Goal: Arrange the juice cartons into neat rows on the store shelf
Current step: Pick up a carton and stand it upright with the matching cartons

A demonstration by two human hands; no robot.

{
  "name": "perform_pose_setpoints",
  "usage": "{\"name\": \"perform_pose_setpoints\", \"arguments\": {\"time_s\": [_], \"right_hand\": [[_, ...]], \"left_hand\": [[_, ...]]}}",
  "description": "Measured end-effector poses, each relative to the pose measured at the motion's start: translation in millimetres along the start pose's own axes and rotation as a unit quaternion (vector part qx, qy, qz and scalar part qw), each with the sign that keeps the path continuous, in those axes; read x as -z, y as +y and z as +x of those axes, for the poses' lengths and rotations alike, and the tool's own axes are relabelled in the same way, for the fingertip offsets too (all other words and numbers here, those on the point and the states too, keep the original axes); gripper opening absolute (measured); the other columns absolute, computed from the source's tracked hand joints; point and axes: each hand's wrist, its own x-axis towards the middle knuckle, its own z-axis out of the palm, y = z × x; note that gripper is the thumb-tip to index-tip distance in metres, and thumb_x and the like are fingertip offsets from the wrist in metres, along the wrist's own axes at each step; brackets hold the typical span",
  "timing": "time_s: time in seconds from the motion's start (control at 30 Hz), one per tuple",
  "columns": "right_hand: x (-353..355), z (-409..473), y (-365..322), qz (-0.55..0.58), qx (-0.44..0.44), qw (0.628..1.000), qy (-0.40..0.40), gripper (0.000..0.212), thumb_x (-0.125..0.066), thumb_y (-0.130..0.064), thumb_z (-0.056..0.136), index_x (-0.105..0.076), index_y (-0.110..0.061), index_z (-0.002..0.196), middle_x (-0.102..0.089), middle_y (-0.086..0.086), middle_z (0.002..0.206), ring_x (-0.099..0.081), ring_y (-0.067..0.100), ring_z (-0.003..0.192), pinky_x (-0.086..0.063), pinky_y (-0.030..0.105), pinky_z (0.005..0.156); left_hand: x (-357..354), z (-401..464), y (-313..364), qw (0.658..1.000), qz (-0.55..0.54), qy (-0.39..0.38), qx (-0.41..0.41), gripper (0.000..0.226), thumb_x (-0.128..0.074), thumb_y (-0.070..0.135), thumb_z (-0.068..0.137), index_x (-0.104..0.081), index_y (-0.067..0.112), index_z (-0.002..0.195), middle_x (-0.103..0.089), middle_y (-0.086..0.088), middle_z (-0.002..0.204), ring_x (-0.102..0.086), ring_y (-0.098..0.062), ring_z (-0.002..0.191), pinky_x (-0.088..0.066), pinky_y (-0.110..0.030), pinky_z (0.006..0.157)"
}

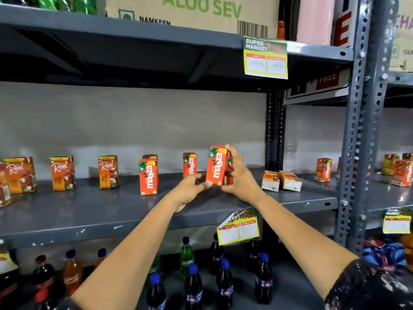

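Head view, both hands' grip clamped on Maaza carton (216,166), above shelf (93,211).

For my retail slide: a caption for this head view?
Both hands, left hand and right hand, hold a Maaza carton above the shelf.

The orange printed-card Maaza juice carton (216,166) in my hands looks smooth with a slight sheen. Below it, the grey painted metal shelf (93,211) is glossy enough to mirror the cartons, its front edge chipped. At right, the perforated grey steel upright (357,135) looks matt. Lower frame, the dark plastic cola bottles (224,285) shine. Upper centre, the brown corrugated cardboard box (201,12) is dull, and the paper price tag (265,57) is flat-finished.
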Motion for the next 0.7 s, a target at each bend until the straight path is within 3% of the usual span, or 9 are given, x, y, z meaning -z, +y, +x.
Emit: {"name": "perform_pose_setpoints", "arguments": {"time_s": [0.1,0.17,0.23,0.3,0.37,0.47,0.6,0.7], "right_hand": [[-22.9,14.6,-6.4,-0.023,0.012,0.999,-0.047,0.112,-0.072,0.0,0.071,-0.003,-0.047,0.146,-0.056,0.013,0.132,-0.07,0.025,0.096,-0.058,0.046,0.083],[-36.6,23.8,-4.5,-0.061,0.01,0.996,-0.068,0.117,-0.07,0.0,0.072,0.004,-0.05,0.146,-0.066,0.018,0.115,-0.071,0.03,0.085,-0.058,0.048,0.079],[-47.0,31.5,-2.6,-0.052,-0.02,0.994,-0.094,0.119,-0.071,-0.002,0.074,0.012,-0.047,0.147,-0.07,0.017,0.105,-0.071,0.028,0.087,-0.057,0.045,0.084],[-52.3,37.0,-2.4,-0.016,-0.072,0.989,-0.127,0.117,-0.072,-0.004,0.076,0.011,-0.035,0.152,-0.07,0.012,0.11,-0.069,0.024,0.097,-0.053,0.037,0.092],[-51.9,39.7,-3.7,0.012,-0.113,0.98,-0.165,0.096,-0.07,-0.003,0.08,-0.01,-0.017,0.154,-0.066,0.013,0.121,-0.063,0.025,0.112,-0.047,0.035,0.101],[-48.4,42.4,-3.2,0.033,-0.15,0.968,-0.2,0.046,-0.067,-0.004,0.085,-0.056,-0.004,0.129,-0.065,0.012,0.126,-0.06,0.025,0.118,-0.043,0.035,0.105],[-53.2,47.0,3.6,-0.006,-0.165,0.97,-0.176,0.028,-0.066,-0.013,0.088,-0.066,-0.002,0.114,-0.07,0.013,0.115,-0.064,0.026,0.109,-0.047,0.043,0.101],[-54.6,47.4,3.7,-0.015,-0.173,0.971,-0.167,0.022,-0.065,-0.014,0.088,-0.067,0.0,0.106,-0.071,0.015,0.108,-0.065,0.024,0.102,-0.048,0.039,0.097]], "left_hand": [[15.1,6.3,-12.8,0.998,0.029,0.05,0.032,0.038,-0.062,0.014,0.092,-0.058,0.007,0.129,-0.066,-0.009,0.124,-0.059,-0.023,0.117,-0.043,-0.032,0.098],[21.9,9.7,-18.9,0.993,0.062,0.081,0.056,0.037,-0.066,0.016,0.089,-0.062,0.006,0.125,-0.068,-0.01,0.12,-0.062,-0.022,0.11,-0.045,-0.033,0.095],[25.3,12.3,-21.3,0.988,0.087,0.106,0.07,0.034,-0.069,0.016,0.087,-0.065,0.004,0.119,-0.069,-0.012,0.117,-0.063,-0.022,0.103,-0.046,-0.031,0.09],[26.0,14.4,-21.2,0.983,0.105,0.126,0.081,0.035,-0.07,0.016,0.086,-0.066,0.003,0.118,-0.069,-0.013,0.117,-0.063,-0.024,0.103,-0.043,-0.028,0.084],[26.8,17.6,-22.4,0.979,0.125,0.137,0.088,0.036,-0.072,0.016,0.085,-0.066,0.001,0.117,-0.068,-0.015,0.118,-0.063,-0.027,0.107,-0.044,-0.029,0.084],[27.0,21.6,-23.2,0.974,0.148,0.136,0.105,0.039,-0.075,0.017,0.082,-0.066,0.0,0.115,-0.067,-0.016,0.119,-0.062,-0.03,0.109,-0.044,-0.031,0.087],[26.3,29.3,-24.9,0.966,0.187,0.118,0.132,0.044,-0.076,0.021,0.081,-0.064,0.003,0.12,-0.066,-0.016,0.121,-0.062,-0.029,0.112,-0.045,-0.035,0.095],[26.3,31.2,-24.2,0.962,0.214,0.107,0.132,0.045,-0.074,0.023,0.082,-0.063,0.004,0.122,-0.066,-0.015,0.122,-0.061,-0.028,0.113,-0.044,-0.034,0.094]]}}
